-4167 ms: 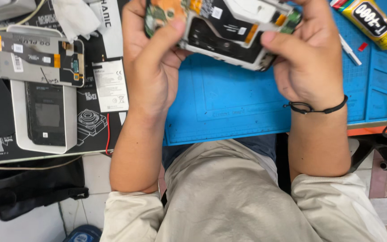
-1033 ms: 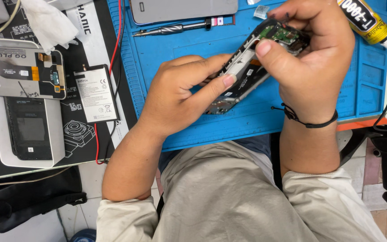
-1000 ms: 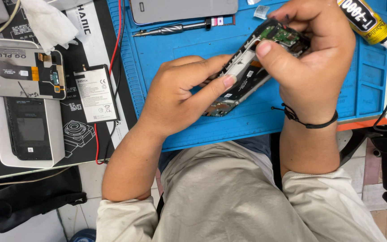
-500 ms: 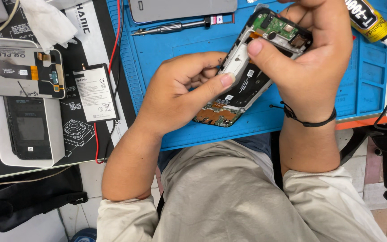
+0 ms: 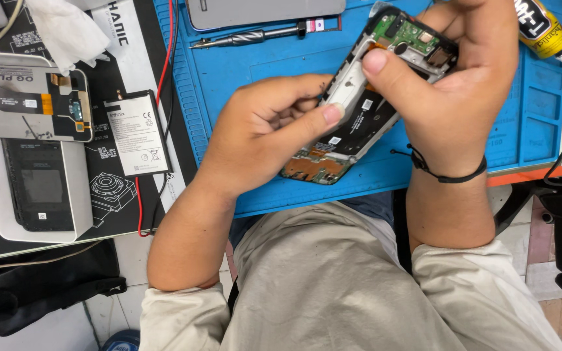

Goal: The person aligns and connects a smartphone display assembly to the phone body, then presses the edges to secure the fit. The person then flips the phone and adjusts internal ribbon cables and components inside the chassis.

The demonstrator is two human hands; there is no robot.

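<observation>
Above the blue mat (image 5: 229, 78), both hands held an opened phone (image 5: 365, 110) tilted, its green board end up and away from the person. The left hand (image 5: 265, 133) was curled against the phone's near side, thumb stretched along its white edge and pressing there, while the right hand (image 5: 463, 84) wrapped the far end, thumb laid across the frame, pinching it. A screwdriver (image 5: 248, 39) lay on the mat beyond the left hand, and a battery (image 5: 139, 133) sat left of the mat.
</observation>
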